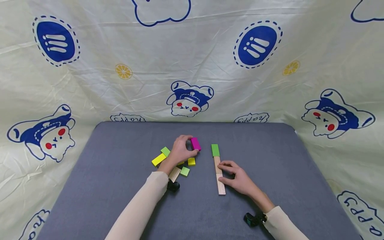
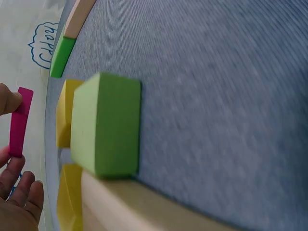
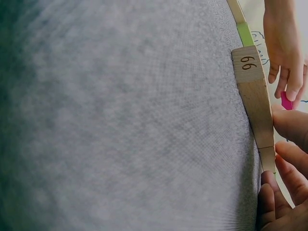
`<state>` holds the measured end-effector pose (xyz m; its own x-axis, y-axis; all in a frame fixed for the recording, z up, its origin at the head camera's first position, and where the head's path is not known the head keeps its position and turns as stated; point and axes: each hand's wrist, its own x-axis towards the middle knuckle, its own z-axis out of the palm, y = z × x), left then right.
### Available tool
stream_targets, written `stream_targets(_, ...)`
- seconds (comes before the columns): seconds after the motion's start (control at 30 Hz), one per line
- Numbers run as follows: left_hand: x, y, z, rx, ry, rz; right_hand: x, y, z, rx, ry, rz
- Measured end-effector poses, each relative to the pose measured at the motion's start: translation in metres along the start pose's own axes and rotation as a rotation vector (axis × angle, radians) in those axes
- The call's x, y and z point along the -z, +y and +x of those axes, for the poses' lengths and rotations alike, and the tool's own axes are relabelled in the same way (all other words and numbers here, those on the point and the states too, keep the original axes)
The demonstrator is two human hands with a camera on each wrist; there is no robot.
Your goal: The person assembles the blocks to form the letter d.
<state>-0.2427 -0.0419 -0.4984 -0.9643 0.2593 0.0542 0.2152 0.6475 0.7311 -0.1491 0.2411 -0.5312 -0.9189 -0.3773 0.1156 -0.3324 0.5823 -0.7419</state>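
Note:
My left hand (image 1: 181, 150) pinches a magenta block (image 1: 195, 144) between thumb and fingertips, raised above the table in the left wrist view. To its right, a straight row runs away from me: two plain wooden blocks (image 1: 221, 185) end to end, then a green block (image 1: 215, 150) at the far end. Beside this row is my right hand (image 1: 238, 178), thumb and index fingertips at the wooden blocks' right edge, fingers loosely bent. The near wooden block's end face carries a printed number (image 3: 248, 63).
Under and around my left wrist lie loose blocks: a yellow block (image 1: 159, 160), a light green block (image 1: 165, 151), a small yellow block (image 1: 191, 162), another light green block (image 1: 184, 171) and a wooden block (image 1: 174, 174). A printed curtain (image 1: 192, 50) hangs behind the grey table (image 1: 120, 200).

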Motion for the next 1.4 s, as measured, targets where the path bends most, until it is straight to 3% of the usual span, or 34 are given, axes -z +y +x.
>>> stream_targets(0.4,-0.019,0.011,0.009,-0.003,0.008,-0.013,-0.002,0.000,-0.001,-0.005,0.000,0.022)
stream_targets(0.8,-0.033,0.017,0.020,-0.038,0.024,0.106,-0.002,0.001,-0.001,-0.010,0.007,0.011)
stream_targets(1.4,-0.045,0.033,0.039,-0.088,-0.004,0.174,-0.002,0.003,0.000,0.026,0.019,-0.012)
